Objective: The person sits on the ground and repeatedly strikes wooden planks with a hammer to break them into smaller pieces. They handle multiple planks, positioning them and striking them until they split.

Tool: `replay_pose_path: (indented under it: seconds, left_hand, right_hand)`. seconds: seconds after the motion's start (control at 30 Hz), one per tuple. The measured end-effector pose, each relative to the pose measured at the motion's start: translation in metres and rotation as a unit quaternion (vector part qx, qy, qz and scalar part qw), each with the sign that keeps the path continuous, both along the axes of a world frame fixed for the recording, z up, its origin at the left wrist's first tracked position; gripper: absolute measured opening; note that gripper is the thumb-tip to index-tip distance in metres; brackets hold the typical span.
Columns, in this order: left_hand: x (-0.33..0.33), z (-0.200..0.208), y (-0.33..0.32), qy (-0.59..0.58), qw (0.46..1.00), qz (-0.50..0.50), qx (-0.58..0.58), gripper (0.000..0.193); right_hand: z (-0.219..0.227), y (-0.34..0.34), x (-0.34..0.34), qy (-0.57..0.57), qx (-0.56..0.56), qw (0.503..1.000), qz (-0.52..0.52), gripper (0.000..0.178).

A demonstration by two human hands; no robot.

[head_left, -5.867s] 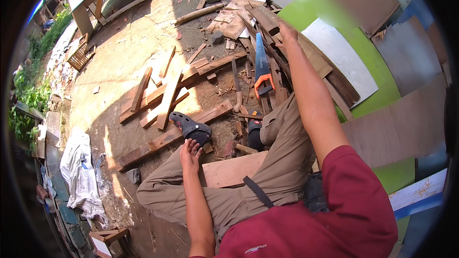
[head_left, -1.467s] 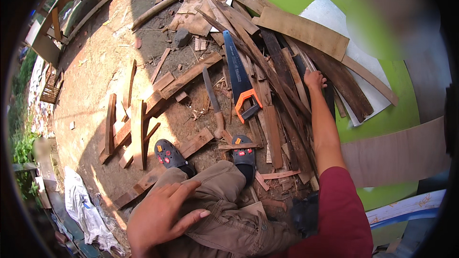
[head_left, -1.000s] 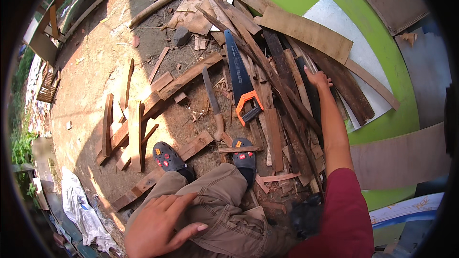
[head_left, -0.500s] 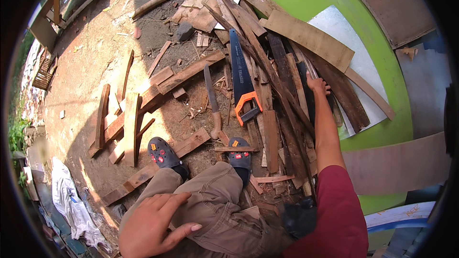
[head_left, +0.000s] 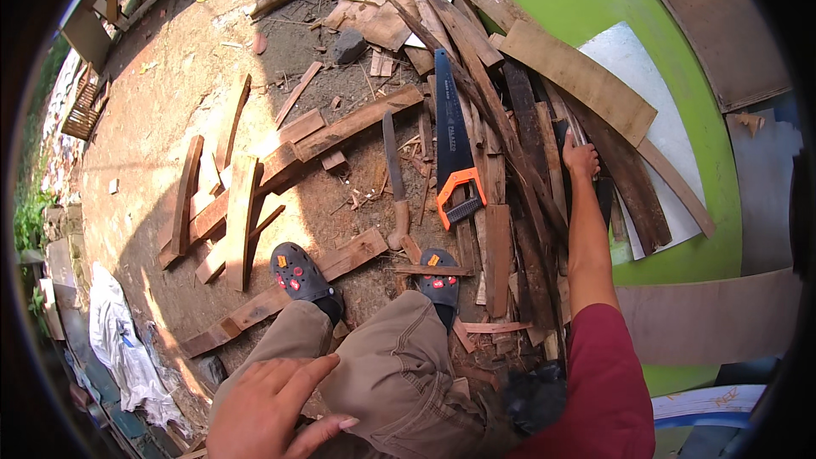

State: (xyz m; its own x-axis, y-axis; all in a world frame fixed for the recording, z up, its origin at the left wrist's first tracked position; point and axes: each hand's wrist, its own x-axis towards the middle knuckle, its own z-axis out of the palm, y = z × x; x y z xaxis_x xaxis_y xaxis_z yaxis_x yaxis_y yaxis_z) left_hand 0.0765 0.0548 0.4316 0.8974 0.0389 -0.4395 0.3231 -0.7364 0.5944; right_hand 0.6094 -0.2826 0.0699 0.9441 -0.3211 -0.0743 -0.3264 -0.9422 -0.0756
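My right hand [head_left: 581,161] is stretched out to the wood pile, its fingers closed round a narrow wooden strip [head_left: 575,125] among dark planks. Most of that strip is hidden by the hand and forearm. A long, broad board [head_left: 582,76] lies across the pile just beyond it. Left of the pile's middle rests a handsaw [head_left: 452,132] with a dark blue blade and an orange and black handle. Next to the saw is a machete [head_left: 395,178] with a wooden handle. My left hand [head_left: 276,399] hovers over or rests on my left thigh, holding nothing, fingers apart.
A bright green panel [head_left: 722,195] and a white sheet [head_left: 633,47] lie under the pile's right side. Loose wood pieces [head_left: 242,221] are stacked on the ground at left. A plank [head_left: 340,259] runs by my shoes. A white sack [head_left: 119,344] lies at lower left.
The view has shifted slightly, so the ground and pile sit farther right. My right hand has closed more round the strip; my left hand stays by my thigh.
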Motion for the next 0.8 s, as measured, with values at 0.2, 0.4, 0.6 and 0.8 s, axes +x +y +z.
replay_pose_path:
  seconds: [0.2, 0.4, 0.6, 0.8]
  left_hand:
    - [0.001, 0.008, 0.000, -0.055, 0.998, 0.020, 0.001, 0.066]
    - [0.008, 0.013, -0.006, -0.080, 0.997, -0.002, -0.012, 0.062]
    - [-0.002, 0.017, -0.014, -0.059, 0.998, 0.016, -0.019, 0.057]
    - [0.014, 0.006, -0.013, -0.067, 0.997, 0.014, -0.032, 0.053]
  right_hand:
    - [0.023, -0.002, 0.005, 0.127, 0.004, 0.991, 0.035, 0.099]
    - [0.023, -0.048, 0.052, 0.196, 0.042, 0.978, 0.060, 0.093]
    - [0.017, -0.038, 0.021, 0.118, 0.036, 0.962, 0.245, 0.092]
    - [0.038, -0.054, -0.007, 0.008, 0.096, 0.969, 0.229, 0.080]
